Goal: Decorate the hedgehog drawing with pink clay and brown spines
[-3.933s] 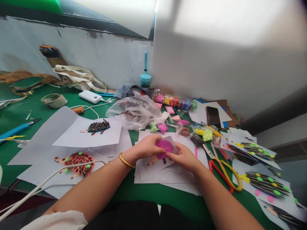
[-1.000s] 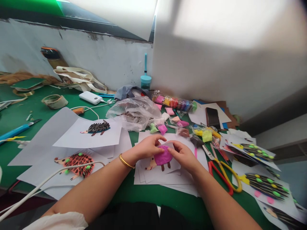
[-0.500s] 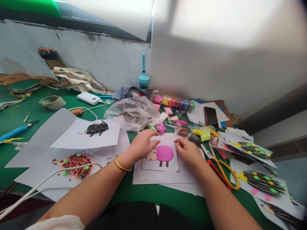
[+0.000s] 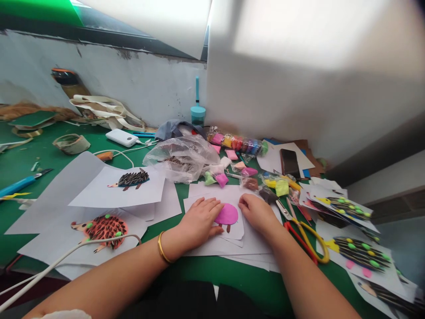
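A small white sheet of paper point(image 4: 236, 232) with a purple clay hedgehog body point(image 4: 227, 214) and brown legs lies on a stack of larger white sheets point(image 4: 199, 191). Spread flat over the left part of this small sheet, my left hand point(image 4: 203, 221) hides the animal's head. My right hand point(image 4: 256, 211) rests at the sheet's right edge, its fingers curled together; whatever is between the fingertips is hidden. Just beyond the hands are wrapped pieces of coloured clay point(image 4: 222, 179) and a clear plastic bag point(image 4: 186, 157) of striped seeds.
Scissors point(image 4: 312, 243) with yellow and red handles lie to the right, near several finished hedgehog pictures point(image 4: 361, 252). More seed hedgehogs point(image 4: 109, 230) lie on the left, crossed by a white cable point(image 4: 63, 252). A phone point(image 4: 290, 163) and clay tube point(image 4: 237, 142) sit behind.
My left hand has come down from the small sheet's top edge and flattened over the hedgehog's head. My right hand's fingers have curled in closer at the right edge.
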The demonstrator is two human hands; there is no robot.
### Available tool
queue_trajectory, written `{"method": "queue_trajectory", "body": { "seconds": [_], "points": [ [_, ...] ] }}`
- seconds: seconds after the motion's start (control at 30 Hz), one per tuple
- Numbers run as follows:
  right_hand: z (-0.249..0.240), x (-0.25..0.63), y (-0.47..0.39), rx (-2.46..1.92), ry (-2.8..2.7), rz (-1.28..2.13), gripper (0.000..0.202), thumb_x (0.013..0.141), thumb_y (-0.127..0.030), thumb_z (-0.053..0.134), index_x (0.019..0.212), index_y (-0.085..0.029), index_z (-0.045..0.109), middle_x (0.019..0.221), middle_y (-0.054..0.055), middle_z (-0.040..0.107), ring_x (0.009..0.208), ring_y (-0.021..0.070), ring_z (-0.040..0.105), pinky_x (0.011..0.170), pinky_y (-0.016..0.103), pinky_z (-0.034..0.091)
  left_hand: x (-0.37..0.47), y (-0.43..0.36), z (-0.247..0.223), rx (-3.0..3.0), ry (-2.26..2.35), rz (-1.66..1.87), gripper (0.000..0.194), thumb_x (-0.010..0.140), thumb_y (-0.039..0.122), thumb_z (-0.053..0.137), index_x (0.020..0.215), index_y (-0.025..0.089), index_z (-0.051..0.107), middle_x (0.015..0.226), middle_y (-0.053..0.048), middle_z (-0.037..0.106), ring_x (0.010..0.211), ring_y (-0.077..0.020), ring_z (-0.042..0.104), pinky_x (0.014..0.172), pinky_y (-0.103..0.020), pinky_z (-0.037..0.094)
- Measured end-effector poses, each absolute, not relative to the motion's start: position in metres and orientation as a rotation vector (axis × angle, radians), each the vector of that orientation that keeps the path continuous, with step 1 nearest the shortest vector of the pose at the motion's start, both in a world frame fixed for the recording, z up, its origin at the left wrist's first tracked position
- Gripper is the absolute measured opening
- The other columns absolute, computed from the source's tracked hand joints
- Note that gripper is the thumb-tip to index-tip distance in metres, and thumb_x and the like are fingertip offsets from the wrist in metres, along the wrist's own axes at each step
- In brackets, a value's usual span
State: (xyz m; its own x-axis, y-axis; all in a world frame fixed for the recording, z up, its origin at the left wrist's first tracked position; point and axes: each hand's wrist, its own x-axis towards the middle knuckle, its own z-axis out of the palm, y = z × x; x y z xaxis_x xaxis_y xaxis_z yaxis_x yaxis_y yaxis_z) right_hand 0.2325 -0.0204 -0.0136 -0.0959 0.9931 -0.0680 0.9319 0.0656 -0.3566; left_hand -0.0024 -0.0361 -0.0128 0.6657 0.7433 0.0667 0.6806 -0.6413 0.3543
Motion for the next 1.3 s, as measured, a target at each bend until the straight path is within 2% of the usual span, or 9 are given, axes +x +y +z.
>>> {"method": "queue_trajectory", "body": {
  "seconds": [0.13, 0.23, 0.33, 0.4, 0.53, 0.63, 0.83, 1.1, 1.3],
  "points": [
    [-0.014, 0.231, -0.020, -1.993, -2.117, 0.429, 0.014, 0.093, -0.026, 0.051, 0.089, -0.021, 0.064, 0.090, 0.004, 0.069, 0.080, 0.0177, 0.058, 0.065, 0.028, 0.030, -0.003, -0.036, -0.017, 2.574, 1.120, 0.331, 0.065, 0.086, 0.043, 0.067, 0.143, 0.020, 0.044, 0.148, -0.013, 0.050, 0.140, -0.0297, 0.042, 0.118, -0.054, 0.024],
    [-0.014, 0.231, -0.019, -2.003, -2.089, 0.411, 0.015, 0.094, -0.026, 0.050, 0.090, -0.021, 0.063, 0.089, 0.004, 0.068, 0.079, 0.0175, 0.057, 0.065, 0.028, 0.030, -0.004, -0.034, -0.008, 2.602, 1.073, 0.409, 0.062, 0.086, 0.042, 0.068, 0.141, 0.020, 0.047, 0.146, -0.014, 0.051, 0.138, -0.0297, 0.044, 0.116, -0.050, 0.031],
    [-0.014, 0.230, -0.020, -1.992, -2.093, 0.424, 0.014, 0.093, -0.026, 0.050, 0.088, -0.021, 0.063, 0.087, 0.003, 0.068, 0.077, 0.0170, 0.057, 0.064, 0.028, 0.029, -0.010, -0.023, 0.020, 2.687, 1.083, 0.546, 0.040, 0.091, 0.038, 0.061, 0.126, 0.020, 0.060, 0.137, -0.014, 0.058, 0.126, -0.0285, 0.054, 0.107, -0.044, 0.042],
    [-0.014, 0.230, -0.020, -1.977, -2.099, 0.430, 0.015, 0.093, -0.026, 0.050, 0.089, -0.022, 0.063, 0.088, 0.003, 0.069, 0.078, 0.0168, 0.058, 0.064, 0.027, 0.029, -0.020, -0.007, 0.043, 2.708, 1.267, 0.572, 0.028, 0.096, 0.035, 0.051, 0.113, 0.020, 0.067, 0.120, -0.013, 0.065, 0.112, -0.0275, 0.060, 0.100, -0.044, 0.046],
    [-0.014, 0.229, -0.021, -1.956, -2.097, 0.429, 0.018, 0.095, -0.027, 0.047, 0.093, -0.022, 0.064, 0.092, 0.004, 0.070, 0.080, 0.0169, 0.059, 0.064, 0.027, 0.030, -0.049, 0.042, 0.073, 2.587, 1.840, 0.274, 0.034, 0.096, 0.026, 0.038, 0.102, 0.016, 0.070, 0.104, -0.015, 0.069, 0.102, -0.0285, 0.063, 0.092, -0.041, 0.049],
    [-0.014, 0.229, -0.020, -1.947, -2.096, 0.430, 0.019, 0.095, -0.026, 0.046, 0.094, -0.022, 0.065, 0.094, 0.004, 0.071, 0.083, 0.0173, 0.060, 0.064, 0.027, 0.030, -0.069, 0.079, 0.071, 2.383, 2.083, -0.039, 0.033, 0.091, 0.022, 0.042, 0.105, 0.014, 0.071, 0.109, -0.018, 0.070, 0.099, -0.0308, 0.066, 0.086, -0.041, 0.051],
    [-0.013, 0.230, -0.020, -1.943, -2.088, 0.437, 0.020, 0.095, -0.027, 0.046, 0.095, -0.023, 0.065, 0.095, 0.004, 0.071, 0.083, 0.0177, 0.061, 0.064, 0.028, 0.031, -0.078, 0.127, 0.053, 2.253, 2.112, -0.229, 0.029, 0.082, 0.028, 0.060, 0.101, 0.013, 0.075, 0.105, -0.021, 0.073, 0.093, -0.0330, 0.068, 0.084, -0.041, 0.053],
    [-0.014, 0.230, -0.020, -1.953, -2.083, 0.443, 0.019, 0.095, -0.027, 0.046, 0.095, -0.023, 0.065, 0.094, 0.003, 0.071, 0.082, 0.0178, 0.061, 0.064, 0.027, 0.031, -0.056, 0.156, 0.033, 2.344, 2.091, -0.047, 0.056, 0.084, 0.052, 0.063, 0.123, 0.012, 0.066, 0.133, -0.021, 0.061, 0.124, -0.0366, 0.055, 0.105, -0.043, 0.041],
    [-0.013, 0.230, -0.021, -1.962, -2.081, 0.451, 0.018, 0.094, -0.028, 0.047, 0.095, -0.023, 0.065, 0.094, 0.003, 0.071, 0.082, 0.0177, 0.061, 0.064, 0.027, 0.032, -0.047, 0.161, 0.015, 2.404, 1.997, 0.106, 0.051, 0.090, 0.039, 0.059, 0.134, 0.014, 0.057, 0.142, -0.019, 0.053, 0.127, -0.0328, 0.053, 0.107, -0.040, 0.039]
  ]
}}
